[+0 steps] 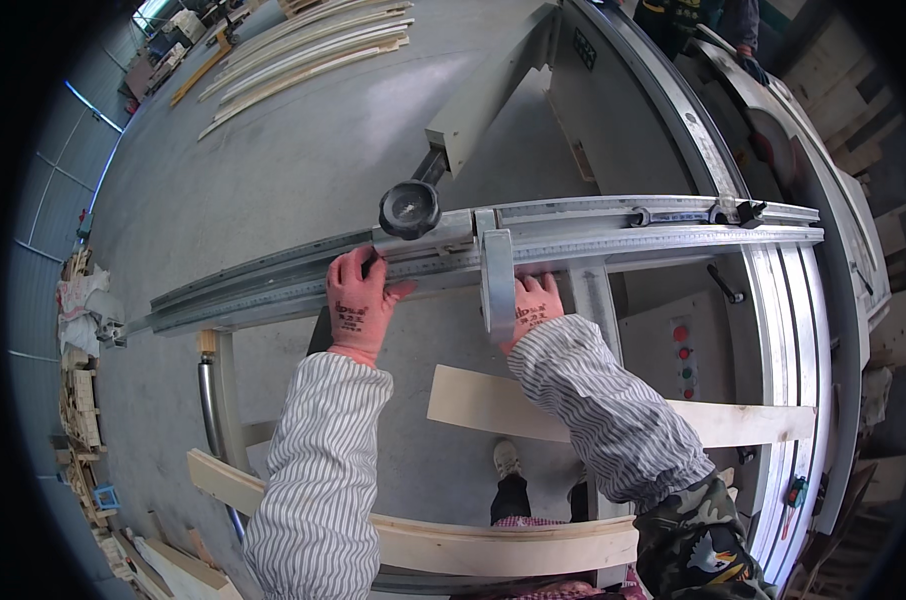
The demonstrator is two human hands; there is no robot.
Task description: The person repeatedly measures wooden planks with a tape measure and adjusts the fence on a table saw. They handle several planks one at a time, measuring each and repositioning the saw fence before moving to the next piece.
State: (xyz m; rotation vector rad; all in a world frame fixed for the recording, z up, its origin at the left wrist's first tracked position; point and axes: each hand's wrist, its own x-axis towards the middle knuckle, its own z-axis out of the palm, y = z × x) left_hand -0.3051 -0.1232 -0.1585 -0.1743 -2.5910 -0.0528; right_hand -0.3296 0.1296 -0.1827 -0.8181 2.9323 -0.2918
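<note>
**Left hand point(358, 308) and right hand point(535, 306) either side of an upright plate point(497, 285) at the metal rail point(273, 303)**

Below the rail's left end stands a roller point(211, 405), probably there to carry long stock. The left hand, in a pink glove, is at the rail's near edge, half open: fingers bent over the metal, thumb spread to the right. That would suit steadying the rail, though whether it grips or only rests I cannot tell.

Just right of that hand, a black knob point(410, 209) stands over the rail's far edge, presumably raised so it can be turned freely. Next, the grey plate hangs across the rail toward the person, likely as a stop. Close against its right side is the right hand, also in pink, fingers partly curled at the rail's near edge; the plate hides some of it, so its hold cannot be told.

Nearer the person than the rail, a pale board point(483, 402) passes under the right forearm. Farther right, a wrench point(673, 215) lies along the rail's top, perhaps left within reach. The rail's right end crosses a silver sliding table point(795, 330), which seems to support it.
</note>
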